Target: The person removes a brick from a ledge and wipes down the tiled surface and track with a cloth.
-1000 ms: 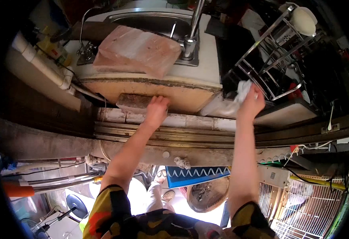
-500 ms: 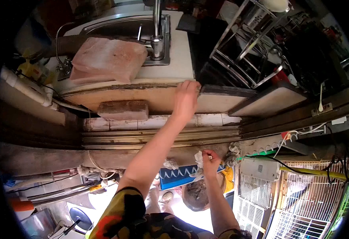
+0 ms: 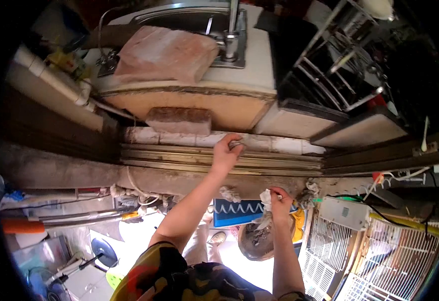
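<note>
My left hand [image 3: 226,153] is above the metal sliding tracks [image 3: 179,156], close to the row of white tiles [image 3: 274,145]. Its fingers are curled together, with a small greyish bit at the fingertips too small to name. Lower and to the right, my right hand [image 3: 280,203] pinches a crumpled white tissue [image 3: 266,198] that hangs down from the fingers. Below it stands a round basin [image 3: 256,243] with dark, crumbly contents. Crumpled whitish wads lie on the ledge [image 3: 194,181] either side of my right hand.
A large pinkish slab [image 3: 164,54] lies on the white counter by the sink [image 3: 242,60]. A brick [image 3: 179,120] stands against the counter front. A metal rack [image 3: 329,75] is at right, with white wire cages [image 3: 390,251] lower down. A blue tray [image 3: 234,213] sits under the ledge.
My left hand has come away from the counter's front edge, down and nearer to me, over the tracks. My right hand keeps the tissue. The whole view has shifted slightly.
</note>
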{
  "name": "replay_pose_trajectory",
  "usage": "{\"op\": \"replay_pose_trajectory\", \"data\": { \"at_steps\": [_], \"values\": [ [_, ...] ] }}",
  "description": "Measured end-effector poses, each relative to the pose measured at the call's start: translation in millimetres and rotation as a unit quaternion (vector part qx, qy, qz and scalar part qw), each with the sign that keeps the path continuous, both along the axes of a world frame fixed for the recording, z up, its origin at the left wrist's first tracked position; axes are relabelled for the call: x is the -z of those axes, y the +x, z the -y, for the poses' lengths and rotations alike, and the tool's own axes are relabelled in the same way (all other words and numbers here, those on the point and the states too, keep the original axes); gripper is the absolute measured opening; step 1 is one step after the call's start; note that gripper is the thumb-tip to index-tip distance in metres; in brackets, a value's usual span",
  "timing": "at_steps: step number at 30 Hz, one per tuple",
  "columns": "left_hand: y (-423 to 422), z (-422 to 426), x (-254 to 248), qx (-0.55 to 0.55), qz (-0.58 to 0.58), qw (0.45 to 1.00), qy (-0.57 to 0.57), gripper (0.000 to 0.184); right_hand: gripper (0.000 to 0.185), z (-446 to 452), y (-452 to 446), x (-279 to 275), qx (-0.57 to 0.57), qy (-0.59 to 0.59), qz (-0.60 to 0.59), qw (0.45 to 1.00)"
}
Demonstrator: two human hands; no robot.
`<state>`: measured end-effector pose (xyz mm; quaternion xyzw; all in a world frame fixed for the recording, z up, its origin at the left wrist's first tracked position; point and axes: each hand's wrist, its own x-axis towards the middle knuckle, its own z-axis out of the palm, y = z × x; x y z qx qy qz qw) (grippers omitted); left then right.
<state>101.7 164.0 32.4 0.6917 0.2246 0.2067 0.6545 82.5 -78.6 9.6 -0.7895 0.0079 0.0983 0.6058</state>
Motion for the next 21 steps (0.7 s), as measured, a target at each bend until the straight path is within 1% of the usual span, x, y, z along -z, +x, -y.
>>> {"op": "replay_pose_trajectory", "data": {
  "at_steps": [2,4,5,6,8,9,10,11,12,13,14,15,16,17,18,20,21],
  "values": [
    [-31.5,-34.2,24.9,-0.045,-0.025,0.998,0.019,0.02,0.01,-3.1,-1.4,7.2,-0.02,-0.015,-0.024,0.999],
    [-60.4,-73.6,13.5,-0.102,-0.016,0.992,0.075,0.02,0.01,-10.0,-1.4,8.3,-0.032,-0.03,-0.052,0.998],
    [-71.7,-96.6,11.6,-0.151,-0.018,0.986,0.066,0.02,0.012,-11.1,2.4,20.9,-0.063,-0.05,0.001,0.997],
    [-80.3,-121.1,9.5,-0.199,-0.019,0.978,0.057,0.021,0.014,-20.5,4.1,16.9,-0.079,-0.053,0.012,0.995],
    [-92.4,-167.3,-2.2,-0.228,-0.056,0.965,0.115,0.017,0.018,-52.1,17.8,-4.2,-0.113,-0.059,0.035,0.991],
    [-95.4,-192.2,5.9,-0.254,-0.063,0.955,0.138,0.016,0.019,-67.3,24.6,-6.5,-0.117,-0.045,0.052,0.991],
    [-94.7,-210.7,14.3,-0.278,-0.072,0.944,0.16,0.015,0.02,-84.6,32.6,-10.3,-0.13,-0.02,0.027,0.991],
    [-92.3,-218.0,5.3,-0.277,-0.089,0.95,0.116,0.017,0.021,-100.8,40.6,-12.5,-0.14,0.004,0.002,0.99],
    [-89.4,-222.9,-13.2,-0.275,-0.105,0.953,0.07,0.018,0.024,-115.8,50.6,-5.2,-0.156,0.013,0.02,0.987],
    [-84.9,-229.8,-22.7,-0.273,-0.119,0.954,0.025,0.02,0.029,-129.6,63.6,-0.6,-0.205,-0.022,0.084,0.975],
    [-81.4,-245.9,-7.6,-0.253,-0.129,0.959,-0.013,0.021,0.033,-146.4,71.5,0.3,-0.209,-0.024,0.063,0.976],
    [-81.3,-267.5,18.2,-0.234,-0.138,0.961,-0.049,0.023,0.038,-163.9,78.0,1.7,-0.213,-0.024,0.043,0.976],
    [-83.1,-274.6,19.0,-0.216,-0.147,0.961,-0.085,0.024,0.042,-178.6,86.3,9.2,-0.228,-0.044,0.051,0.971],
    [-82.3,-279.3,21.4,-0.21,-0.192,0.952,-0.117,0.022,0.046,-195.1,93.5,17.7,-0.244,-0.061,0.06,0.966],
    [-84.5,-279.6,16.8,-0.192,-0.181,0.958,-0.108,0.021,0.051,-209.9,99.4,24.5,-0.257,-0.079,0.069,0.961],
    [-92.7,-276.5,9.5,-0.153,-0.162,0.971,-0.087,0.018,0.06,-239.2,103.7,10.7,-0.29,-0.157,0.092,0.94],
    [-94.2,-272.9,2.8,-0.158,-0.2,0.966,-0.044,0.016,0.064,-251.5,104.6,6.2,-0.305,-0.197,0.104,0.926]
  ]
}}
